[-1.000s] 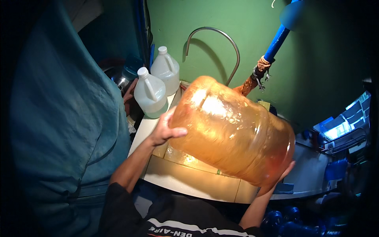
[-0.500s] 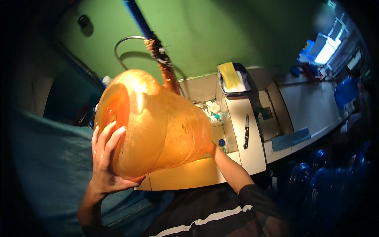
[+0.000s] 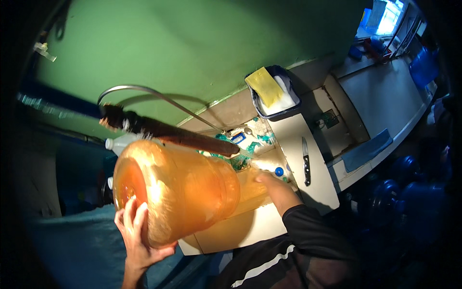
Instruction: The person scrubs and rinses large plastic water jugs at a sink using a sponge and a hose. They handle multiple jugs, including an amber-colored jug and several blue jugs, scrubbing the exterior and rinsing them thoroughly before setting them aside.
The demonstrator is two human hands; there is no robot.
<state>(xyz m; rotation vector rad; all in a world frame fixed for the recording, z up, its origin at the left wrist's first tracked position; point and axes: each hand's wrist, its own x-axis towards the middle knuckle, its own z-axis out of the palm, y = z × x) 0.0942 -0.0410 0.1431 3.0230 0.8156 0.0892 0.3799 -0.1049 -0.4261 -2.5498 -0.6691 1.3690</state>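
A large translucent amber water jug (image 3: 192,190) lies tilted on its side in the air over the front of the sink, its round base turned to the left. My left hand (image 3: 139,231) grips the rim of that base, with fingers on the recessed bottom and the thumb beneath. Beyond the jug's far end is my right hand (image 3: 270,182). Its thumb shows beside orange-lit surfaces, but the other fingers are hidden, and whether they hold the neck cannot be made out. A dark brown pole (image 3: 183,135) runs slantwise just above the jug.
Green plastic scraps (image 3: 240,161) and a blue cap (image 3: 278,171) lie in the sink. A black-handled knife (image 3: 306,168) rests on the white ledge. Behind stands a dark basin (image 3: 284,111) with a yellow cloth (image 3: 264,86). A blue cloth (image 3: 368,149) hangs over the right counter edge.
The jug and my left hand have moved lower in view, and the jug looks smaller and farther off. More of the sink shows. The view has shifted, and the pole now slants flatter.
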